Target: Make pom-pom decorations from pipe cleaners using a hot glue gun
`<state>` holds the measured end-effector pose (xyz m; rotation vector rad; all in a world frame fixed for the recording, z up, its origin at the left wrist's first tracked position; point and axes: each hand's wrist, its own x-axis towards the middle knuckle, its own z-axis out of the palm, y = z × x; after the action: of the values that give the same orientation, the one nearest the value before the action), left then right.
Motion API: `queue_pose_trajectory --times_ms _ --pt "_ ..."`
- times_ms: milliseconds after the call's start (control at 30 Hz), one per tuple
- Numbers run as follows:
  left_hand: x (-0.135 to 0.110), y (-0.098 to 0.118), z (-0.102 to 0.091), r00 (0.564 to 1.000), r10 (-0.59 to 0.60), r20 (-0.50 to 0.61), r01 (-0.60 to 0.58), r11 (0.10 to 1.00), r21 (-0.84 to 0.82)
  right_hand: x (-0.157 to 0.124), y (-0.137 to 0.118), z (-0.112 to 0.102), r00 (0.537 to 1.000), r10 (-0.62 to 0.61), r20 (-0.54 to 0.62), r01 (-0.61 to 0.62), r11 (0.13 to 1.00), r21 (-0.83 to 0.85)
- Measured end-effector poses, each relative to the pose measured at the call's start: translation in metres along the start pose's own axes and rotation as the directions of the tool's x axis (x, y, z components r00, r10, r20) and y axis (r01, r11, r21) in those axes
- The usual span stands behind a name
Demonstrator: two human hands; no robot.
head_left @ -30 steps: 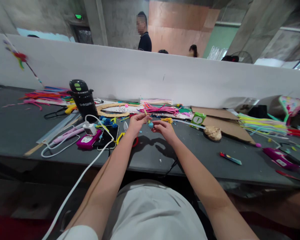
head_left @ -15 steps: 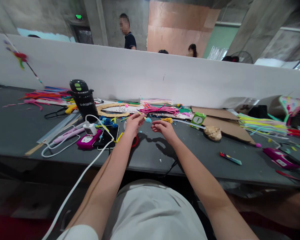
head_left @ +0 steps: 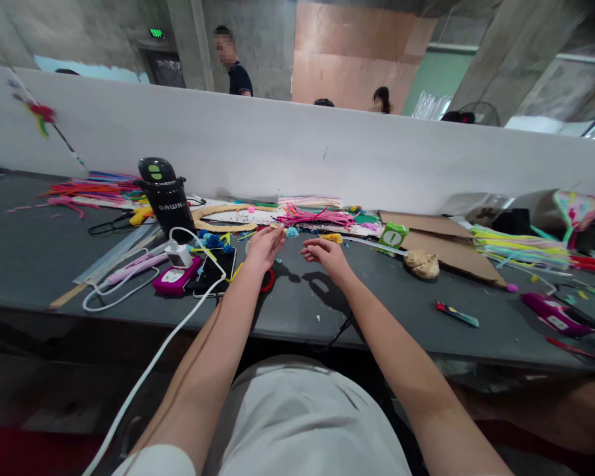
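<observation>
My left hand [head_left: 266, 247] is closed in a pinch over the middle of the table, on a chenille stem whose fluffy light-blue tip [head_left: 291, 233] pokes out past the fingertips. The rest of that stem is hidden by the fingers. To its right, my right hand [head_left: 322, 252] hovers with bent fingers slightly apart; I see nothing in it. A gap separates the two hands. Just behind the right hand's knuckles lies a fuzzy orange-yellow piece [head_left: 333, 237]. Red scissors handles [head_left: 268, 281] show beneath my left wrist.
A black tumbler [head_left: 166, 201], a purple power strip [head_left: 176, 277] and a phone [head_left: 213, 272] stand left. A white cable [head_left: 163, 350] crosses my left forearm's side. Pink chenille stems [head_left: 310, 217] lie behind; a tan lump [head_left: 422, 264], cardboard [head_left: 456, 254] and a cutter [head_left: 457, 314] lie right.
The light-blue tip has shifted slightly left and up, with my left hand turning a little. My right hand has barely moved. A person behind the partition has moved left.
</observation>
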<state>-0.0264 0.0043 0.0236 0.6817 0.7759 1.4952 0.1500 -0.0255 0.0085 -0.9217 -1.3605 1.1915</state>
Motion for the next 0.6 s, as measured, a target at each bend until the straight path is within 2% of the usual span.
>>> queue_pose_trajectory --times_ms 200,367,600 --pt "-0.0042 0.0020 0.0030 0.997 -0.043 0.060 0.045 0.999 -0.030 -0.0021 -0.0005 -0.0007 0.994 -0.110 0.014 0.111 0.993 -0.050" --pt "-0.0090 0.0029 0.0072 0.995 -0.095 0.008 0.095 0.995 -0.017 -0.0045 -0.0040 0.0013 0.981 -0.192 -0.013 0.190 0.978 -0.088" --pt "-0.0083 -0.0032 0.0057 0.978 -0.179 0.107 0.178 0.984 0.017 -0.0065 -0.0060 0.0035 0.950 -0.306 -0.053 0.295 0.943 -0.154"
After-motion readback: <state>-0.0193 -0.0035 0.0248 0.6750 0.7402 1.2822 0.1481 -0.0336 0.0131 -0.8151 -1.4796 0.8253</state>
